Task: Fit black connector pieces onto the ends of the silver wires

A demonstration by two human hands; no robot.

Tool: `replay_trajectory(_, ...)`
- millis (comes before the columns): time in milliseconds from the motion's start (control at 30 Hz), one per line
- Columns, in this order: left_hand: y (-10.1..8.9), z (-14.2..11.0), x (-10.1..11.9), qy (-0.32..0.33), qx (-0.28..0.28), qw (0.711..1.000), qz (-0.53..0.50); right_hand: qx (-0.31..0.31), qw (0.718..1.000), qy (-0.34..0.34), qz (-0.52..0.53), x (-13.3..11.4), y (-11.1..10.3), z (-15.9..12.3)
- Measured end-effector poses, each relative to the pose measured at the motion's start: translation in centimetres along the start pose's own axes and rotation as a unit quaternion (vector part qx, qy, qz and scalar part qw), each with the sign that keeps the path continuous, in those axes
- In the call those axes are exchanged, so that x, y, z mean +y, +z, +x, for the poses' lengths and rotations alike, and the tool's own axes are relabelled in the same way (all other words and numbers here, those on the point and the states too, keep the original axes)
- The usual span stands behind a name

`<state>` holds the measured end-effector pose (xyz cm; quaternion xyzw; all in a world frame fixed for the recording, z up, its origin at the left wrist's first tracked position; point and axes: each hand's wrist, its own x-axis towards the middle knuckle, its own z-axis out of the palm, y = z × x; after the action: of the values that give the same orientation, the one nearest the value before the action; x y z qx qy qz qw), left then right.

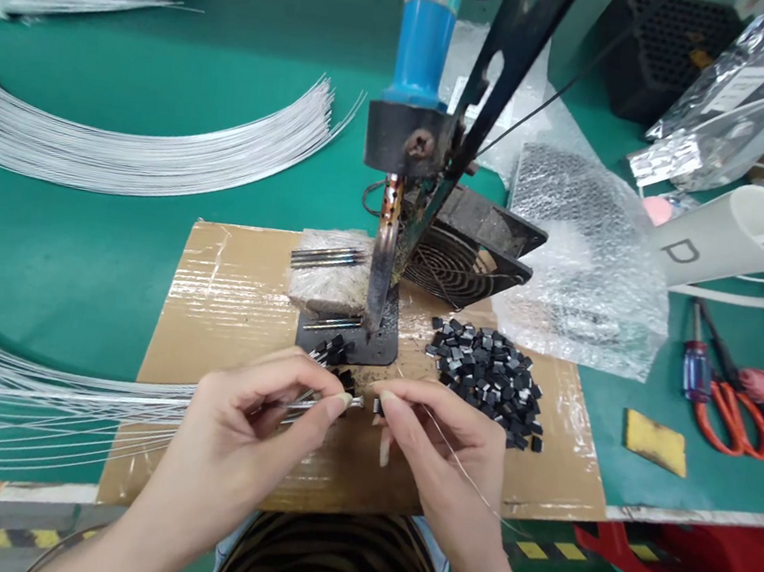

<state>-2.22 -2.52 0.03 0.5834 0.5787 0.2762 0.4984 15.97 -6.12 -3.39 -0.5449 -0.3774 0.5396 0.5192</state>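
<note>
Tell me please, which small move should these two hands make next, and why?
Probably the right hand should ease toward the left hand, bringing its small black piece to the wire end. Each seems pinched in fingertips, facing the other across a small gap, just nearer the person than the iron, whose tip touches neither.

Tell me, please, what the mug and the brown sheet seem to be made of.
The mug looks like glazed ceramic or hard plastic: white, smooth, softly shiny. The brown sheet is probably cardboard: flat, matt brown, with glossy streaks like clear tape.
</note>
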Motion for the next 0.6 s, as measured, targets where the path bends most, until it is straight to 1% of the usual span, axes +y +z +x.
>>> replay_trajectory(100,-0.1,0.15,-0.05,-0.003,0.019,1.0,-0.006,-0.003,1.0,0.005,0.007,0.04,0.06,0.08)
replay_trajectory(133,-0.1,0.19,-0.03,-0.004,0.013,1.0,-0.008,-0.006,1.0,0.007,0.013,0.04,0.11,0.11)
replay_trajectory(200,-0.05,0.25,0.11,-0.009,-0.017,1.0,-0.018,-0.014,1.0,0.011,0.022,-0.01,0.24,0.16)
replay_trajectory(267,0.06,0.24,0.36,-0.025,-0.033,0.998,-0.038,-0.022,0.999,0.009,0.028,-0.08,0.38,0.18)
replay_trajectory(400,0.24,0.16,0.78,-0.051,-0.022,0.995,-0.078,-0.025,0.999,0.004,0.031,-0.08,0.57,0.15)
replay_trajectory(533,0.09,0.28,0.58,-0.045,-0.046,0.995,-0.076,-0.028,0.999,-0.002,0.026,0.14,0.61,0.17)
replay_trajectory(600,0.01,0.38,0.38,-0.04,-0.048,0.995,-0.072,-0.029,0.999,-0.003,0.026,0.26,0.56,0.2)
